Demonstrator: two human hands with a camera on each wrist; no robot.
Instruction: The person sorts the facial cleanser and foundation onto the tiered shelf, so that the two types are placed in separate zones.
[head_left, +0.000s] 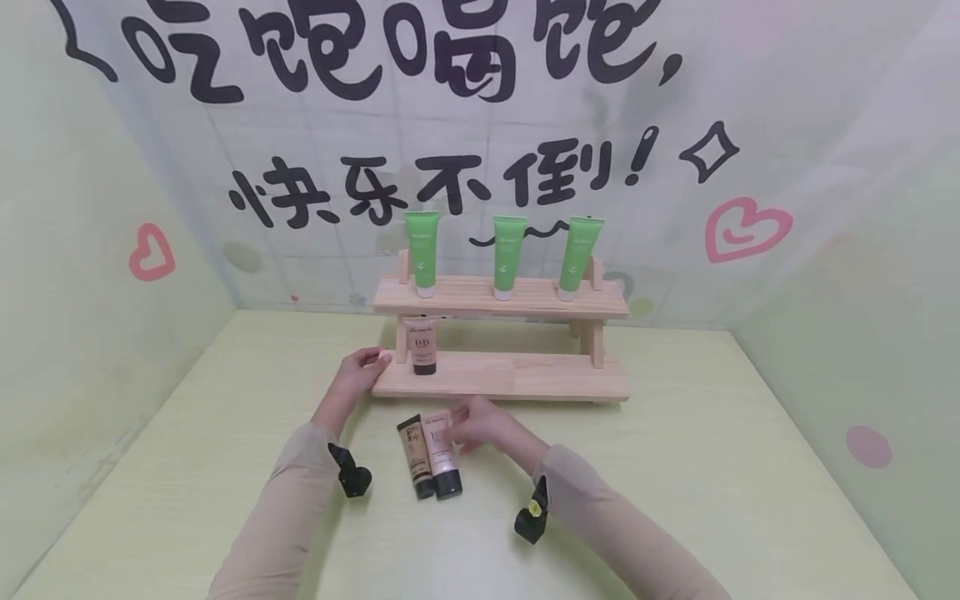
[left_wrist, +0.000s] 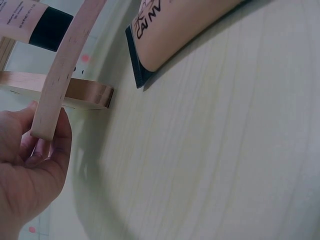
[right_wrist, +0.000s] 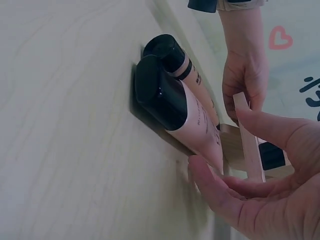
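Note:
My left hand [head_left: 354,382] grips the left end of the lower board of a wooden two-tier shelf [head_left: 517,377]. In the left wrist view its thumb and fingers lie on both sides of the board end. My right hand [head_left: 486,423] is at the right side of a pink BB cream tube [head_left: 441,454] lying on the table. In the right wrist view the thumb and fingers are spread apart, with fingertips beside that pink tube. A tan tube with a black cap [head_left: 415,450] lies alongside it, on its left. Another BB cream tube [head_left: 424,346] stands on the lower board.
Three green tubes, a left one [head_left: 423,250], a middle one [head_left: 508,254] and a right one [head_left: 580,254], stand on the upper board [head_left: 465,296]. Behind the shelf hangs a printed cloth [head_left: 465,125] with black lettering. The pale table [head_left: 712,467] extends around the shelf.

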